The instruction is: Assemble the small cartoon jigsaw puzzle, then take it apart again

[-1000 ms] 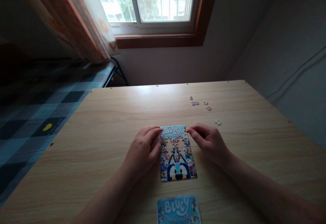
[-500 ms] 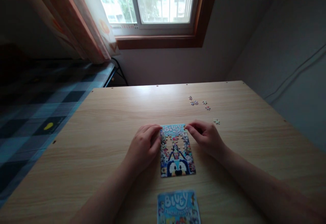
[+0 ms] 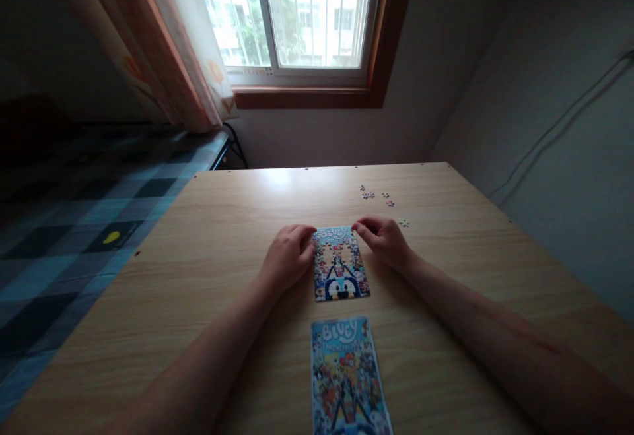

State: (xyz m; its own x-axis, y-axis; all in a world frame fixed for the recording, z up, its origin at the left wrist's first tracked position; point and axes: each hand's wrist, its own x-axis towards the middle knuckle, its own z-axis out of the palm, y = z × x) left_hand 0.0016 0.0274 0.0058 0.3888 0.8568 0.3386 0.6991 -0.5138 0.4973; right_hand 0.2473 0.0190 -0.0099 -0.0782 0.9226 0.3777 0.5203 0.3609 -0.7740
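Observation:
A partly assembled jigsaw puzzle lies flat on the wooden table, a blue cartoon dog's face along its near end. Bare gaps with table showing through are in its upper middle. My left hand rests at its upper left side, fingers curled and tips against the edge. At the top right corner, my right hand has thumb and forefinger pinched together on the puzzle's edge. Whether a small loose piece is between those fingertips is hidden. Nearer to me lies a picture sheet with "BLUEY" lettering, cut off by the frame.
Several loose puzzle pieces lie scattered beyond my right hand, and a single piece is closest to it. The wooden table reaches toward a window. A checked bed cover is on the left, a cable on the right wall.
The camera view has tilted down, so more of the picture sheet shows and the puzzle looks farther off. Both hands keep their places at the puzzle's upper edges.

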